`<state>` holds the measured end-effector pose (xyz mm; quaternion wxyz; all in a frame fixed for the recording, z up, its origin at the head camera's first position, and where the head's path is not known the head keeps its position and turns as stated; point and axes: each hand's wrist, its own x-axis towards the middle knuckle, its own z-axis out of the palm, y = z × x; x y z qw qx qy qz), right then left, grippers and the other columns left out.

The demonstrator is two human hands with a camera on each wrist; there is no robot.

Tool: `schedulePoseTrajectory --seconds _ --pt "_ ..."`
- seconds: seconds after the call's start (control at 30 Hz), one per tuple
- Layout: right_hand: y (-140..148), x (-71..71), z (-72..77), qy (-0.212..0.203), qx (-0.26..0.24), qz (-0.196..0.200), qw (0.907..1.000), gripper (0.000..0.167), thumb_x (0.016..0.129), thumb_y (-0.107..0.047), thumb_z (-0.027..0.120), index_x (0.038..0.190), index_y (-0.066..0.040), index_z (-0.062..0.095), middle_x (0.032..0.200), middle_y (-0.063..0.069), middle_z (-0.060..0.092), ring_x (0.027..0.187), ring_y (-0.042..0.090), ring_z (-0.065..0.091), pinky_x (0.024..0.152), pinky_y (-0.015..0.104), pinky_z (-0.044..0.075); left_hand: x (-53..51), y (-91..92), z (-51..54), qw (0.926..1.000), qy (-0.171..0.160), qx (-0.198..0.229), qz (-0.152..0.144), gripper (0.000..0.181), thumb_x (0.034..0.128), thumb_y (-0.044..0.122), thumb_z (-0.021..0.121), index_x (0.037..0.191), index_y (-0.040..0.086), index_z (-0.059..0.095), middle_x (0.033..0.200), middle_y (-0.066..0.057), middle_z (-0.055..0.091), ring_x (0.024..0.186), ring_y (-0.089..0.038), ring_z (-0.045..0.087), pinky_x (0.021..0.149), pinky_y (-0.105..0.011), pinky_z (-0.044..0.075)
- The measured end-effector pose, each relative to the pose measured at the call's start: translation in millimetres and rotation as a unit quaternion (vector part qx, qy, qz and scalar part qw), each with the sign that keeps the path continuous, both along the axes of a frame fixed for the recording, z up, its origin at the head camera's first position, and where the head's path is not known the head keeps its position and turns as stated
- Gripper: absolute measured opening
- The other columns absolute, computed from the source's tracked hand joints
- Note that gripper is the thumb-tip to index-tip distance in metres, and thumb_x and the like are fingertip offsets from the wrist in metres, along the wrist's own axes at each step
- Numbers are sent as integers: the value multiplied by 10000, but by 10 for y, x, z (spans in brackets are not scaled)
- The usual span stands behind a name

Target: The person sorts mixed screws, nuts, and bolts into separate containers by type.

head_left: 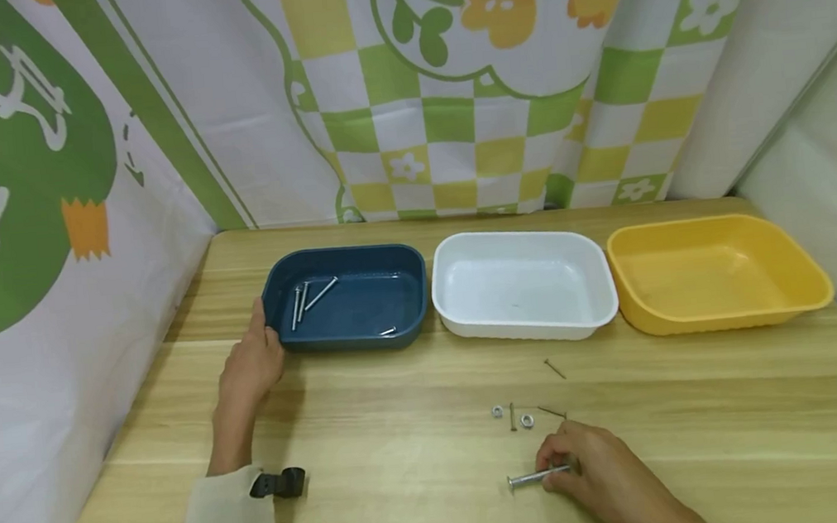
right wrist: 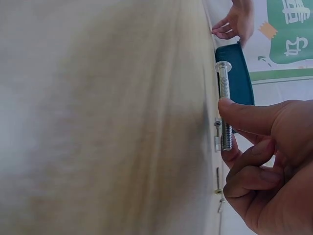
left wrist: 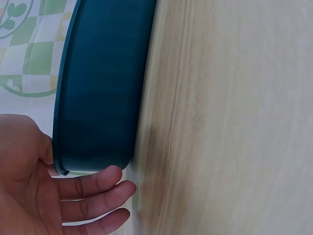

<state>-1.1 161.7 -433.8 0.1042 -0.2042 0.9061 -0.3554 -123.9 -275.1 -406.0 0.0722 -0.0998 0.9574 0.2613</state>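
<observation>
My left hand [head_left: 251, 363] touches the left end of a dark blue tray [head_left: 351, 344]. In the left wrist view its fingers [left wrist: 93, 208] extend loosely beside the tray's outer wall, and the thumb is partly hidden behind the rim. Several long bolts [head_left: 295, 307] and one short screw [head_left: 389, 330] lie in that tray. My right hand [head_left: 605, 474] pinches a thick metal bolt [head_left: 530, 478] between thumb and fingers, just above the table. In the right wrist view the bolt's flat head and threaded end both show. Near this hand lie two nuts [head_left: 527, 421] and several thin screws [head_left: 512, 417].
A white tray [head_left: 529, 331] stands beside the blue one, and a yellow tray [head_left: 730, 321] is at the right. All three line up toward the back of the wooden table [head_left: 401, 404]. A patterned cloth [head_left: 454, 150] hangs behind them.
</observation>
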Motion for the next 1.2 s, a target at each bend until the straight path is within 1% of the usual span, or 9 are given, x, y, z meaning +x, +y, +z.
schedulePoseTrajectory --seconds 0.07,0.17,0.27,0.4,0.6,0.67,0.77,1.0,1.2 --pt "-16 -15 45 31 41 -130 9999 209 806 -149 827 823 -302 687 803 -200 545 748 17 513 652 269 451 -3 6 6 10000 26 -26 -17 594 1069 230 171 1606 71 -28 1365 -415 442 1058 -578 550 786 -652 450" --pt "-52 -57 137 57 104 -373 9992 225 817 -138 821 815 -315 683 811 -198 557 748 17 515 658 263 453 -3 13 15 10000 29 -62 -16 596 1065 225 170 1605 75 -33 1370 -416 434 1084 -593 535 805 -663 443" --pt "-88 -127 224 145 150 -491 9986 221 814 -124 826 815 -303 697 807 -183 558 723 19 504 628 254 446 4 5 8 10000 21 -65 -17 598 1063 226 166 1603 77 -46 1379 -417 424 1097 -596 527 819 -667 438" --pt "-143 -256 321 477 103 -442 9978 218 789 -95 841 825 -266 710 803 -165 563 695 26 492 606 253 448 10 -11 2 10000 27 -56 3 598 1063 228 165 1604 76 -38 1400 -410 408 1130 -603 504 844 -678 426" --pt "-249 -440 423 684 -24 -482 9965 215 779 -97 851 819 -251 707 786 -149 566 608 52 418 540 258 402 -3 -15 -5 10000 -22 -23 46 599 1061 233 165 1607 80 -27 1428 -406 374 1174 -619 464 877 -696 404" --pt "-279 -497 436 803 -64 -464 9957 212 771 -90 858 814 -236 709 773 -146 574 609 49 428 533 258 397 -12 -10 -10 10000 -37 -9 43 600 1061 238 164 1608 86 -30 1431 -406 370 1179 -620 459 883 -697 401" --pt "-326 -573 454 970 -93 -435 9943 214 773 -64 854 814 -218 711 760 -138 585 628 51 452 538 265 392 -17 2 -15 10000 -22 -3 18 602 1061 243 165 1607 83 -29 1420 -409 380 1167 -621 468 871 -693 409" --pt "-510 -749 541 1094 45 -379 9933 186 796 -72 841 819 -211 720 748 -115 580 693 108 543 615 301 423 -3 2 4 10000 -9 -57 -6 600 1062 237 170 1605 66 -19 1371 -430 416 1118 -619 498 844 -686 422" --pt "-706 -932 600 1162 -17 -379 9925 139 819 -100 831 825 -202 736 730 -109 568 703 120 541 653 337 426 -21 -4 3 9999 -65 -89 -59 600 1066 249 160 1601 66 -39 1372 -439 403 1132 -629 481 851 -687 417"
